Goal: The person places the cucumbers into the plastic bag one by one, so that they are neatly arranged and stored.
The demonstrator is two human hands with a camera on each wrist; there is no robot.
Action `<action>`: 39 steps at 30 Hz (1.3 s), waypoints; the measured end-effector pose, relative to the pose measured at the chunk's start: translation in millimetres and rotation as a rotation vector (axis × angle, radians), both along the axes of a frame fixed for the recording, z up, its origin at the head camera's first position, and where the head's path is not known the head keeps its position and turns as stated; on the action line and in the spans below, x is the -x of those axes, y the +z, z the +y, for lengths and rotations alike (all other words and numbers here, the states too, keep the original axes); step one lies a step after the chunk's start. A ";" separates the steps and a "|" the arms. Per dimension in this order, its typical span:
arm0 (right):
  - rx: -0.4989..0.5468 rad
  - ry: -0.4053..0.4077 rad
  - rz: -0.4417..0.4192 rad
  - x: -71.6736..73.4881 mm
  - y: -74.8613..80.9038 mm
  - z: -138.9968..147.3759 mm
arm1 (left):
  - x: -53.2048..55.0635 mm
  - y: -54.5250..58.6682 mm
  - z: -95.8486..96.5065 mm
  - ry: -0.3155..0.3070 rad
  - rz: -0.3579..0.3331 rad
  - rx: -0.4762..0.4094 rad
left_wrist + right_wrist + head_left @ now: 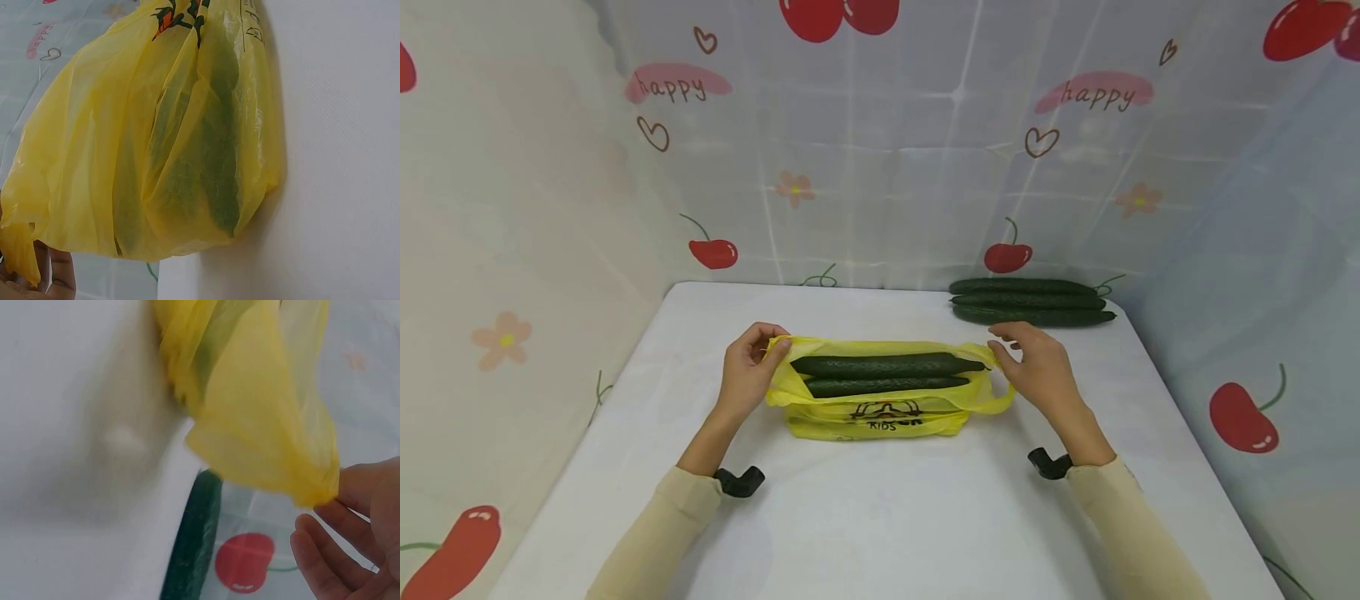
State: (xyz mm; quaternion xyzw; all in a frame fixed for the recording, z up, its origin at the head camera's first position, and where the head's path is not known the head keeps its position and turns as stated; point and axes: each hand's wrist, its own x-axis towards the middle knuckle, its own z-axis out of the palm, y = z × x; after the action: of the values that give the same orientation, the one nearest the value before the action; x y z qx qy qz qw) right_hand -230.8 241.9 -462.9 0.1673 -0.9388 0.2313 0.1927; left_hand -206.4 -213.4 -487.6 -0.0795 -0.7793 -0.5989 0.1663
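A yellow plastic bag (pixel 827 423) with dark printing lies on the white table, its mouth spread wide. Two dark green cucumbers (pixel 887 365) show side by side inside it. At the bag's left end, my left hand (pixel 747 371) pinches the rim; in the left wrist view the curled fingers (pixel 61 275) are partly behind the plastic. My right hand (pixel 1041 367) pinches the bag at the other end between thumb and forefinger, while its other fingers stay apart from the plastic in the right wrist view. Through the bag's side, green cucumber shapes show.
Three more cucumbers (pixel 1033 317) lie together at the table's back right, beyond my right hand. The white table (pixel 880 517) is bordered by curtains (pixel 895 183) printed with cherries, hearts and flowers. A black wrist device (pixel 741 482) sits at each cuff.
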 end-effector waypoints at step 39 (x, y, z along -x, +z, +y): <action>-0.121 -0.111 -0.373 100.9 -40.4 135.0 | 1.8 -4.5 -2.1 -0.003 0.002 -0.002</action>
State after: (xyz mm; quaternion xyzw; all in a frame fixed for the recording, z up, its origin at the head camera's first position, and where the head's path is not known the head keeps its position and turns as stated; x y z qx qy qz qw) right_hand -331.7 376.9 -503.4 0.0810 -0.9782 0.1906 0.0174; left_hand -208.3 -215.5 -492.1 -0.0811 -0.7786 -0.5997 0.1661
